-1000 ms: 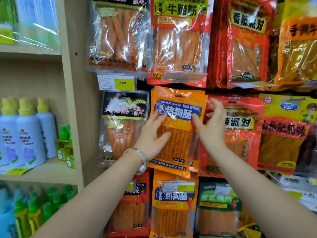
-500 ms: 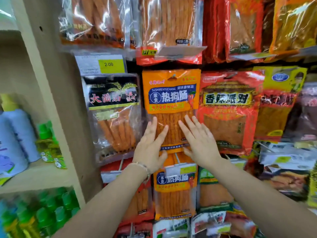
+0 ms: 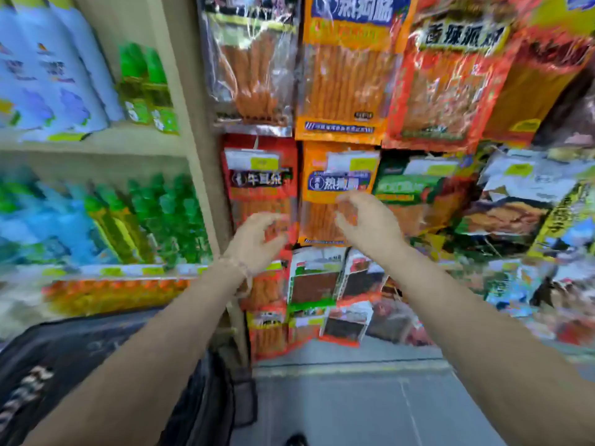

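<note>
Snack packets hang in rows on a shop rack. An orange packet with a blue label (image 3: 346, 75) hangs at the top middle, and a second orange packet (image 3: 325, 201) of the same kind hangs below it. My left hand (image 3: 256, 243) is in front of a red packet (image 3: 259, 175), fingers loosely curled, holding nothing. My right hand (image 3: 365, 220) hovers over the lower orange packet with relaxed curled fingers, also holding nothing. The picture is blurred by motion.
A wooden shelf upright (image 3: 193, 149) separates the rack from shelves of blue-white bottles (image 3: 54, 75) and green bottles (image 3: 161, 217) on the left. More packets (image 3: 515, 201) hang to the right. Grey floor (image 3: 354, 407) lies below, a dark bag (image 3: 64, 365) at lower left.
My view has dropped toward the lower rows. Both hands have come off the upper orange packet, moved down and apart, and their fingers have gone from flat to loosely curled.
</note>
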The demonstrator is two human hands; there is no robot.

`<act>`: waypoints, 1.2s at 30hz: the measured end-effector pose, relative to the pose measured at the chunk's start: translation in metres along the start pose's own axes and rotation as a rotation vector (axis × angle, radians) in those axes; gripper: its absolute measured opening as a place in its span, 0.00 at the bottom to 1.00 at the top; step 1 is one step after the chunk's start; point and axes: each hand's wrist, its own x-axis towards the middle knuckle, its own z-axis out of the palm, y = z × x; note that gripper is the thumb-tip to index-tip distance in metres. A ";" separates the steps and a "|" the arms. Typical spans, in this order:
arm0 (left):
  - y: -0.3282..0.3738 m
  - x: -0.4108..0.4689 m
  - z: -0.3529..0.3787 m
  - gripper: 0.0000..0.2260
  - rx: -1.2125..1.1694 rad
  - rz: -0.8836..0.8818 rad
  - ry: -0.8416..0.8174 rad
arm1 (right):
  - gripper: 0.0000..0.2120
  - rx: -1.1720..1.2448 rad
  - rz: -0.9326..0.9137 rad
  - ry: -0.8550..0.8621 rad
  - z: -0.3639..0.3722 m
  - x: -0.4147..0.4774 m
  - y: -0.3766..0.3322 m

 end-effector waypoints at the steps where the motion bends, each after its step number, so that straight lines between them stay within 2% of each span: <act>1: -0.018 -0.036 0.008 0.10 -0.051 -0.151 -0.069 | 0.14 0.038 0.040 -0.075 0.018 -0.027 -0.001; 3: -0.049 -0.100 0.016 0.09 -0.225 -0.464 -0.110 | 0.12 0.115 0.131 -0.232 0.054 -0.074 -0.001; 4: -0.064 -0.134 0.020 0.11 -0.240 -0.581 -0.130 | 0.10 0.158 0.187 -0.305 0.072 -0.100 -0.003; 6: -0.088 -0.194 0.020 0.08 -0.183 -0.771 -0.245 | 0.07 0.228 0.314 -0.442 0.106 -0.151 -0.010; 10: -0.134 -0.290 0.008 0.12 -0.119 -1.005 -0.270 | 0.07 0.282 0.505 -0.677 0.167 -0.238 -0.043; 13: -0.167 -0.342 -0.015 0.12 -0.158 -1.137 -0.220 | 0.06 0.284 0.547 -0.790 0.207 -0.281 -0.082; 16: -0.208 -0.375 -0.048 0.10 -0.147 -1.209 -0.126 | 0.09 0.307 0.534 -0.864 0.245 -0.302 -0.132; 19: -0.252 -0.390 -0.089 0.08 -0.237 -1.294 -0.079 | 0.12 0.350 0.466 -0.956 0.285 -0.300 -0.187; 24: -0.337 -0.397 -0.148 0.10 -0.311 -1.301 -0.015 | 0.10 0.415 0.492 -1.051 0.376 -0.266 -0.264; 28: -0.414 -0.379 -0.164 0.12 -0.276 -1.273 -0.111 | 0.07 0.473 0.684 -1.109 0.472 -0.240 -0.286; 32: -0.488 -0.366 -0.140 0.06 -0.216 -1.253 -0.340 | 0.04 0.443 0.978 -1.100 0.574 -0.241 -0.264; 36: -0.542 -0.369 -0.104 0.10 -0.183 -1.307 -0.445 | 0.10 0.421 1.119 -1.062 0.642 -0.271 -0.225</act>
